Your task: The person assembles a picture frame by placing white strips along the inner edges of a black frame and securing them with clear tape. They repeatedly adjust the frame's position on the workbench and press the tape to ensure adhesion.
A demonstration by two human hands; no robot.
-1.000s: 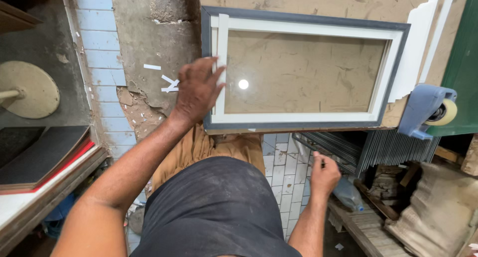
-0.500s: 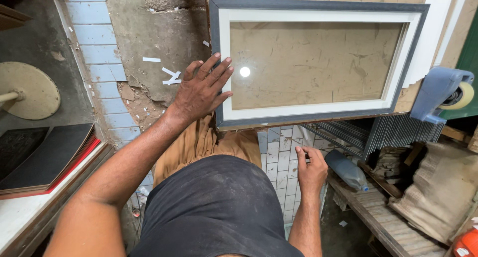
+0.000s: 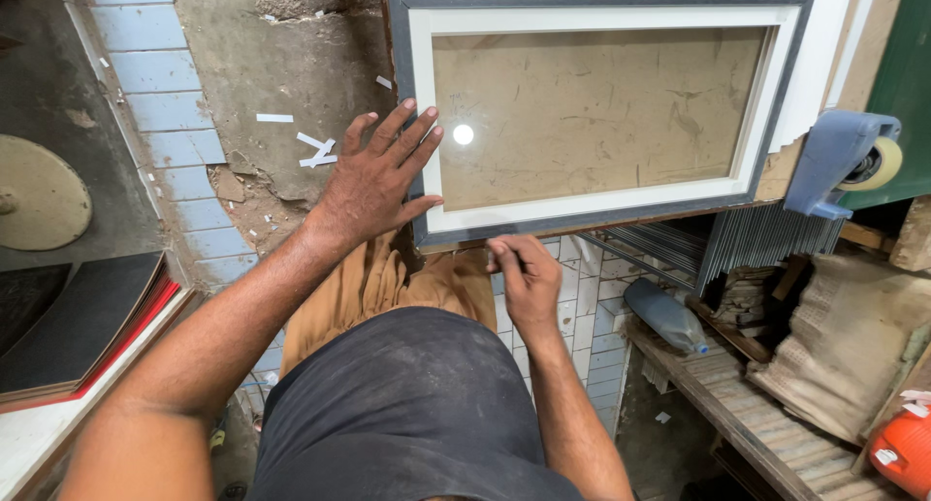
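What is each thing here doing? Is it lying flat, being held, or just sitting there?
picture frame: lying flat on the worktop, glass in, near corner pressed down.
left hand: open, fingers spread, flat on the frame's corner.
right hand: curled closed at the frame's near edge; whether it holds anything is hidden.
tape dispenser: resting beside the frame, untouched.
plastic bottle: lying on its side on the lower shelf.
dark boards: stacked flat.
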